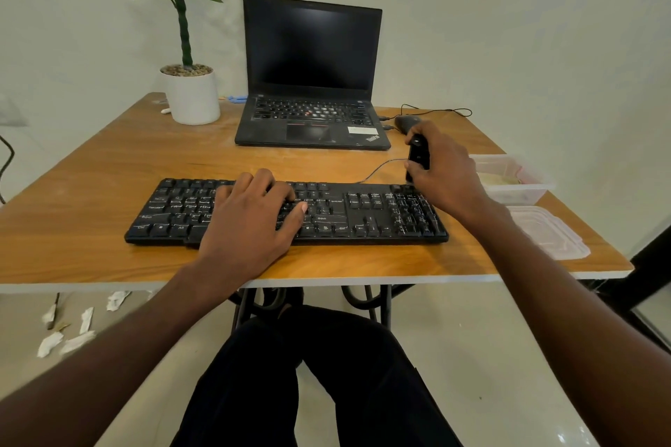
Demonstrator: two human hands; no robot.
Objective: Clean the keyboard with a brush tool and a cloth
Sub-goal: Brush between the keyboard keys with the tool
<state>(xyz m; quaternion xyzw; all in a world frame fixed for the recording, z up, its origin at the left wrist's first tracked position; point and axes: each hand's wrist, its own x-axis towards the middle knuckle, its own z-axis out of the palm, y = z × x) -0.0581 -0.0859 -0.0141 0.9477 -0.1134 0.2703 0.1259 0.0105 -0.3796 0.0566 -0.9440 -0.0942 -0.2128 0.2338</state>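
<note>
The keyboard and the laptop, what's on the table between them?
Only bare table between keyboard and laptop, plus the keyboard's thin cable at right, in the head view.

Keyboard (pixel 326 214): we find it lying on the counter (pixel 109 170), near the front edge, lengthwise left to right.
Laptop (pixel 312 83): behind the keyboard, lid up.
Potted plant (pixel 190 91): we list it left of the laptop, at the back of the counter.
Mouse (pixel 405 121): just right of the laptop.
Container (pixel 508 178): at the counter's right edge, right of the keyboard.
Lid (pixel 548 236): in front of the container.
Hands: left hand (pixel 250 218) rests on the keyboard's middle; right hand (pixel 444 170) above its right end, wrapped around the brush tool (pixel 417 156).
Paper scraps (pixel 69 330): on the floor, under the counter's left side.
</note>
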